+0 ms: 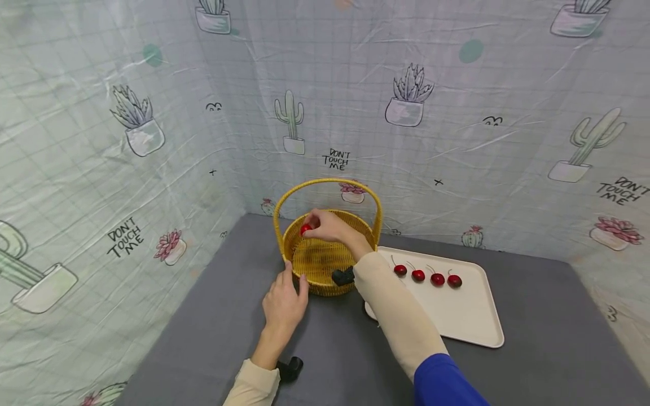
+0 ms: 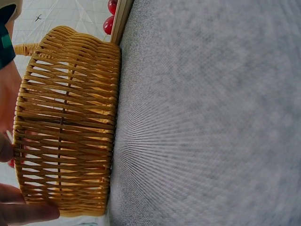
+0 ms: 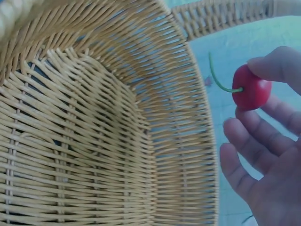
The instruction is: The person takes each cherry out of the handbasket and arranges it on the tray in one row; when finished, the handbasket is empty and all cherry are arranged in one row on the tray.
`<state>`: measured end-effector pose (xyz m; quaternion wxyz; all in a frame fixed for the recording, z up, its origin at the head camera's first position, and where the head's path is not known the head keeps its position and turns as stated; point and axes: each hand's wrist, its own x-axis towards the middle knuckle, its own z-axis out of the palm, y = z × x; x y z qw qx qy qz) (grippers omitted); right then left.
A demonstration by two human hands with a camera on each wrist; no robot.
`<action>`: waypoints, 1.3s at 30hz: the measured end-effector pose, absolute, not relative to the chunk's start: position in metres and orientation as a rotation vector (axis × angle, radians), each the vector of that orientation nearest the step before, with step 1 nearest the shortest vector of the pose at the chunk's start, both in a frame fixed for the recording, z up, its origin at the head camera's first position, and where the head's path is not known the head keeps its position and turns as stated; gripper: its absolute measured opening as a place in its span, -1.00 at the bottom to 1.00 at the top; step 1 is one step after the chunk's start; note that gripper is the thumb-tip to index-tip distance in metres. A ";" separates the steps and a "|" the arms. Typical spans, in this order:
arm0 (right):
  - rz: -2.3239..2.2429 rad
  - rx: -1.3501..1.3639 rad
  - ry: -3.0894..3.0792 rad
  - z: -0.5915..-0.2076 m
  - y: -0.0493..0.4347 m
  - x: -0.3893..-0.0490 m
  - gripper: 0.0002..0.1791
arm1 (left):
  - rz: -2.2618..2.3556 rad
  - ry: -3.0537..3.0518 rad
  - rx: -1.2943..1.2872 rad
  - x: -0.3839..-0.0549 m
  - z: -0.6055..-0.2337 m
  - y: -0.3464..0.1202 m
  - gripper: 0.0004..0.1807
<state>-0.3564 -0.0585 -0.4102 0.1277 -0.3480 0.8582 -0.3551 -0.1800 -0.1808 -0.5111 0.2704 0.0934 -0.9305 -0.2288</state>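
A yellow wicker basket (image 1: 319, 260) with a tall arched handle stands on the table. My right hand (image 1: 325, 224) pinches a red cherry (image 3: 252, 87) between thumb and fingers, and its green stem points toward the basket in the right wrist view. In the head view this hand is over the basket's far left part, under the handle. The woven bottom shows bare in the right wrist view. My left hand (image 1: 285, 299) rests at the basket's near left side, its fingers extended and touching the wicker wall (image 2: 66, 122).
Right of the basket lies a white tray (image 1: 469, 316) with several red cherries (image 1: 437, 279) in a row. My right sleeve crosses the tray's left part and hides some of it. A patterned curtain (image 1: 437, 146) hangs behind the grey table (image 1: 203, 332).
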 end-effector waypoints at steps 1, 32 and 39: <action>-1.038 -1.029 2.499 -0.408 -0.057 -0.355 -0.59 | -0.619 -2.505 0.253 -0.180 -0.511 -0.181 -0.37; -1.386 -0.789 2.692 -0.411 0.086 -0.291 -0.57 | -0.678 -2.519 0.219 -0.184 -0.513 -0.185 -0.33; -1.365 -0.647 2.766 -0.427 0.122 -0.281 -0.63 | -0.697 -2.535 0.223 -0.183 -0.511 -0.184 -0.32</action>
